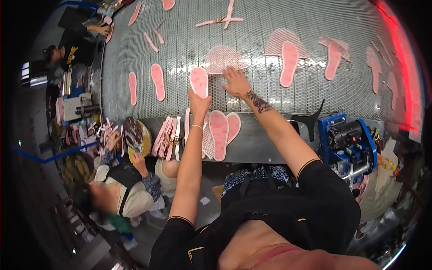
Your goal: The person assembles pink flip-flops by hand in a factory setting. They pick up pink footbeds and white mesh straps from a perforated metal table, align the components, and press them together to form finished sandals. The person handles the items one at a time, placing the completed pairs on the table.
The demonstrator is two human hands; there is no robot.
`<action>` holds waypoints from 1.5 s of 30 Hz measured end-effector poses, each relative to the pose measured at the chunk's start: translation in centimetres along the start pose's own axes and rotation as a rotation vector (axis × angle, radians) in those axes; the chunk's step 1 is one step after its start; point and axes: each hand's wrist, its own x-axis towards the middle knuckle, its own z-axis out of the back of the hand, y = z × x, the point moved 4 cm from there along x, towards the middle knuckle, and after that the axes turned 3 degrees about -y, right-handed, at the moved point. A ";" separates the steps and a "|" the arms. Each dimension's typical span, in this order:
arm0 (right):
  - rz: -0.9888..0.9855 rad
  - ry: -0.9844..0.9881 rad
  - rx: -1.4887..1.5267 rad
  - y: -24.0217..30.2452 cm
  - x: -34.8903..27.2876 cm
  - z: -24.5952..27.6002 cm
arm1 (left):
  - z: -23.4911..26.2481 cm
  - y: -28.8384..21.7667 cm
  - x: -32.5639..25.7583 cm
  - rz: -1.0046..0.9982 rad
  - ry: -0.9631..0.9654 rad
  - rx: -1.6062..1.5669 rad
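My left hand [198, 102] holds the heel end of a pink shoe insole [199, 81] against the metal mesh conveyor belt [252, 40]. My right hand [235, 82] lies flat, fingers spread, on the lower edge of a pink mesh fabric piece [222, 58] just right of that insole. Below my hands, on the belt's dark front ledge [256, 144], sit two pink insoles [220, 132] and a stack of pink insoles [165, 137] standing on edge.
More pink insoles [157, 81] and mesh pieces [281, 40] are spread over the belt. A blue motor unit [348, 141] stands at the right of the ledge. A seated person [119, 184] works at the lower left; another person [74, 49] sits at the far left.
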 end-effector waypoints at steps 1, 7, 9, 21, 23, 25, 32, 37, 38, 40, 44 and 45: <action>0.007 -0.007 -0.027 -0.2 -0.2 -1.3 | 0.7 0.6 -0.9 0.018 -0.003 -0.003; -0.198 -0.109 -0.068 0.4 2.7 -1.0 | 3.5 -1.0 -5.3 0.094 0.004 0.004; -0.261 -0.130 0.073 0.9 3.4 0.5 | 2.7 -3.1 -5.7 -0.075 -0.047 -0.015; -0.407 -0.269 0.504 5.1 -20.4 18.8 | -5.4 -9.6 -0.6 -0.348 -0.115 -0.176; -0.426 -0.219 0.547 6.5 -23.9 20.6 | -8.1 -6.2 1.4 -0.321 -0.075 0.002; -0.522 -0.159 0.590 7.3 -28.2 21.2 | -8.9 -6.5 1.0 -0.217 -0.028 0.131; -1.171 -0.573 0.442 9.9 -48.2 20.9 | -7.7 -9.6 -10.6 -0.743 0.131 -0.220; -1.483 -0.597 0.050 11.1 -62.4 20.6 | -5.8 -7.9 -22.0 -0.915 0.393 -0.358; -1.517 -0.606 0.027 10.8 -64.0 20.8 | -5.3 -7.3 -23.5 -0.935 0.439 -0.361; -1.579 -0.617 -0.013 9.5 -67.1 21.1 | -5.0 -5.4 -26.3 -0.998 0.473 -0.311; -1.707 -0.910 0.167 3.4 -73.7 20.5 | -4.1 -2.2 -30.5 -0.908 0.606 -0.305; -1.758 -1.050 0.363 1.5 -74.4 20.9 | -4.2 -1.3 -31.1 -0.875 0.618 -0.300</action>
